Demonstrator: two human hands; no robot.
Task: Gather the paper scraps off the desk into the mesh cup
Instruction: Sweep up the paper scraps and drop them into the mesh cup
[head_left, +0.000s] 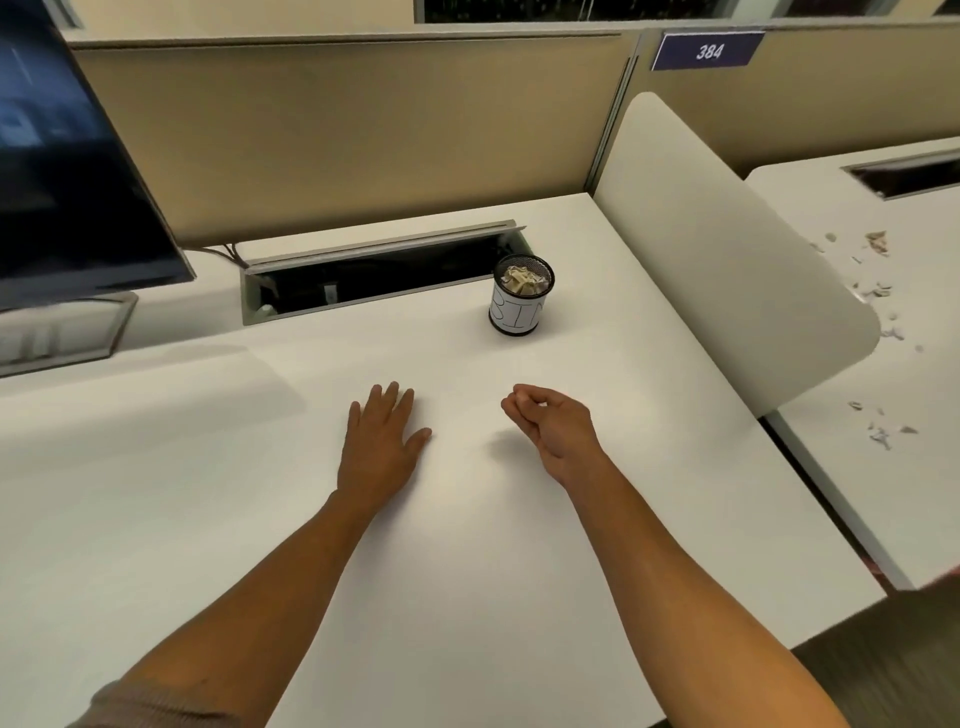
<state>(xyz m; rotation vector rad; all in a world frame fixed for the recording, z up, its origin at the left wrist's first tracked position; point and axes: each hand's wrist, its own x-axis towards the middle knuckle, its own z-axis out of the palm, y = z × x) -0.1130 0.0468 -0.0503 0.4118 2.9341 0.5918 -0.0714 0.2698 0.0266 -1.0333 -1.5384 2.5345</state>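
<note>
On desk, left hand flat, right hand curled, mesh cup beyond.

Left hand flat, palm down, fingers straight and close together pointing to 12 o'clock, thumb splayed toward 2 o'clock. Left forearm bare, running in from 7 o'clock, sleeve edge just visible at bottom frame edge. Right hand raised slightly, fingers curled inward, fingertips bunched against thumb and pointing toward 10 o'clock; can't tell whether anything pinched inside. Right forearm bare, entering from 5 o'clock, wrist bent a little inward. Hands apart, side by side, right at 3 o'clock of left.
</note>
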